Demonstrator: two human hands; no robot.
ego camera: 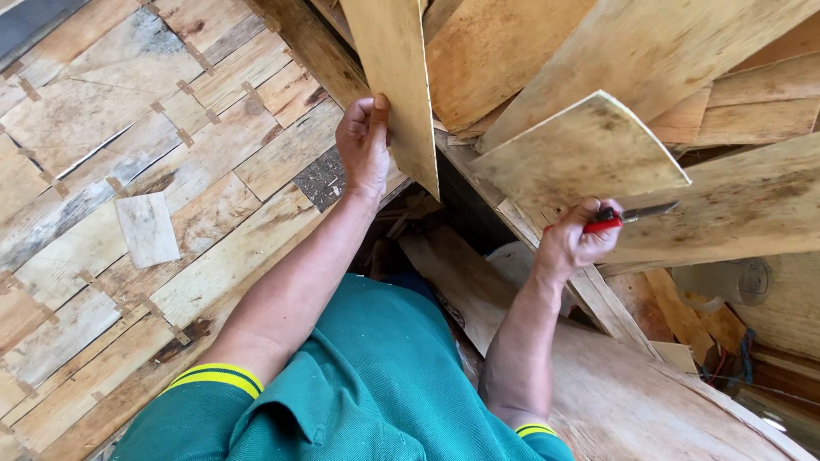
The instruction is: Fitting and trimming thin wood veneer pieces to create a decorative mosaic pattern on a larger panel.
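- Two hands are at work, with one knife.
- The left hand (363,145) has its fingers closed on the edge of a narrow veneer strip (395,77) held upright above the patched veneer sheet (171,171).
- The right hand (571,242) is fisted around a red-handled knife (617,218), its blade under a curved veneer piece (581,154).
- One loose small offcut (147,229) lies on the sheet, well to the left.

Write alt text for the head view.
The left hand holds a thin wood strip upright while the right hand holds a red-handled knife beside a wood sheet, above a floor of patched wood sheets.
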